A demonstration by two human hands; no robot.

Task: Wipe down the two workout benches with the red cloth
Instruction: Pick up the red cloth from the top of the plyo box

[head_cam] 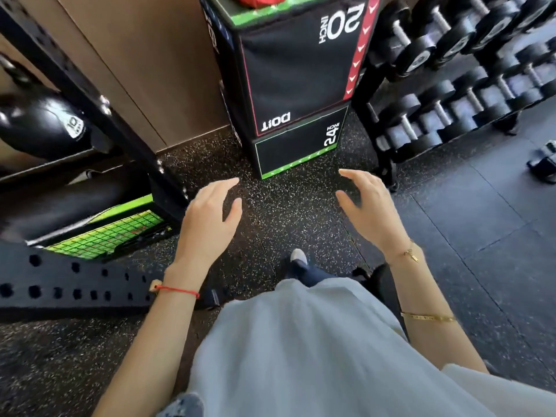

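Both hands out front and empty: left hand [210, 218] loosely spread, fingers relaxed; right hand [365, 206] the same, fingers a little curled, pinching nothing. The red cloth [255, 0] sits up on the box [294, 70], at the near edge of its top, only partly in view. It lies straight ahead and well above both hands, well apart from them, roughly between the two. Neither hand looks clearly nearer. No bench in view that I can make out.
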